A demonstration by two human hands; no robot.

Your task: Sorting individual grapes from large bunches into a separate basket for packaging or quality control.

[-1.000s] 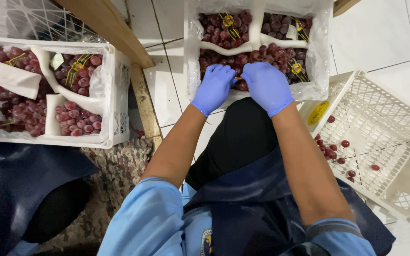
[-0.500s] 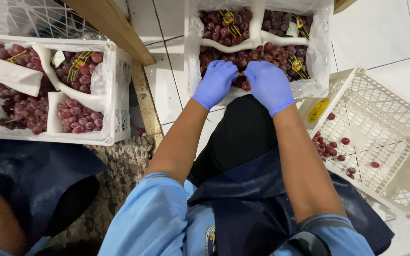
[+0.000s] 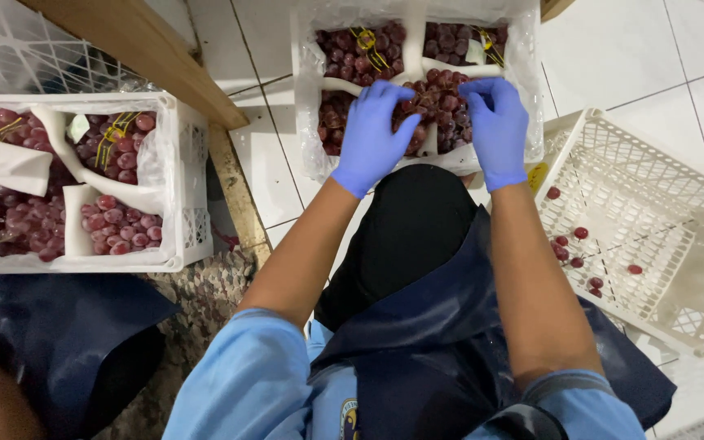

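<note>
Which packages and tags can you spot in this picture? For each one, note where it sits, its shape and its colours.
Front crate: white, plastic-lined, red grapes, under both gloved hands.
Left crate: white lattice, grapes in white paper wraps.
Right crate: cream lattice, tilted, a few loose grapes.
Yellow tags: thin bands on the bunch stems.
Yellow label: on the right crate's near corner.

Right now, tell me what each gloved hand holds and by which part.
Both hands, left hand and right hand, grip one bunch of red grapes by its two sides, in the lined crate. Whether it is lifted cannot be told.
</note>
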